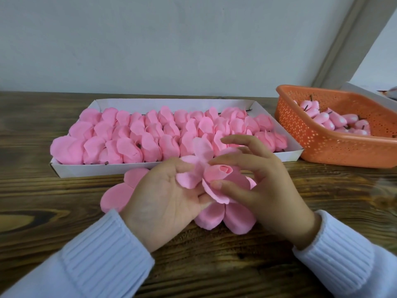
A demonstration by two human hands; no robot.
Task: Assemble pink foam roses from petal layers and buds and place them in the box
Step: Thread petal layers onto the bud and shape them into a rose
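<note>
A partly built pink foam rose [217,179], a bud wrapped in petal layers, is held above the wooden table. My left hand [163,196] lies palm up beneath it, fingers curled round its underside. My right hand [262,181] pinches the rose's petals between thumb and forefinger, the other fingers spread above. Loose flat petal layers [225,218] lie on the table under both hands, more petal layers [116,194] showing to the left. Behind them a shallow white box [292,153] is filled with several rows of finished pink roses [150,134].
An orange perforated plastic basket [318,143] at the right holds several pink buds [335,121] with dark stems. A white box edge [369,93] shows behind it. The wooden table [53,211] meets a pale wall at the back.
</note>
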